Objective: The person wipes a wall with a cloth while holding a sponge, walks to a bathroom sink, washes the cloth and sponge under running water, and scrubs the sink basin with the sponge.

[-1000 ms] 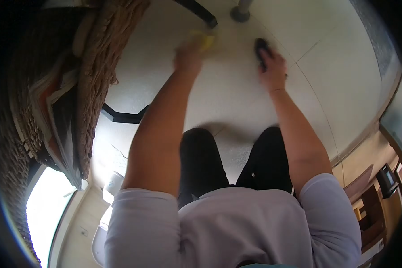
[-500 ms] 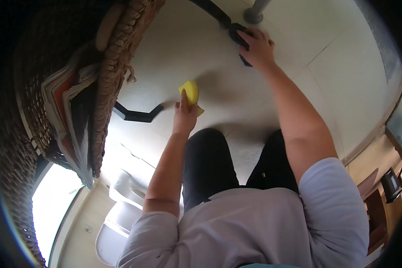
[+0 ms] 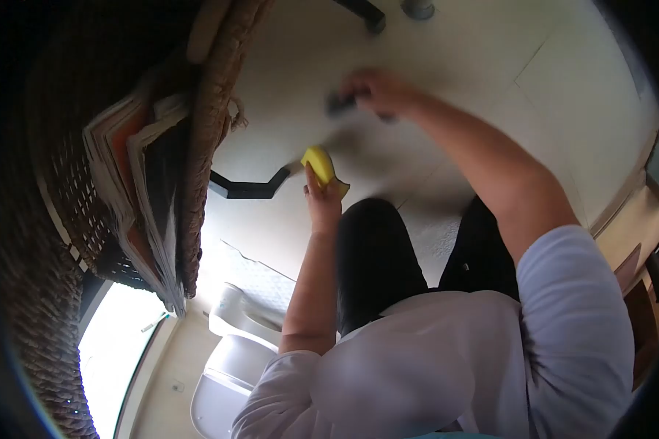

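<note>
My left hand [image 3: 321, 201] is closed on a yellow cloth [image 3: 317, 159], which sticks up past the fingers; a thin corner hangs out on the right. Just left of it is the angled end of a black bar [image 3: 249, 190]. My right hand [image 3: 384, 91], smeared by motion, is closed around a dark object [image 3: 341, 102] above the pale floor. Blur hides what kind of object it is. Beyond that hand, another black bar [image 3: 366, 13] ends near the top edge of the view.
A wicker basket [image 3: 223, 110] with magazines [image 3: 121, 164] upright in it fills the left side. A grey post foot [image 3: 417, 9] stands at the top. White rounded fixtures [image 3: 227, 380] are at lower left, beside a bright opening [image 3: 121, 351]. Wooden furniture [image 3: 643, 329] is at right.
My right hand has come away from the end of the far black bar, moving left and nearer with the dark object. My left hand still grips the yellow cloth. The whole view has shifted slightly.
</note>
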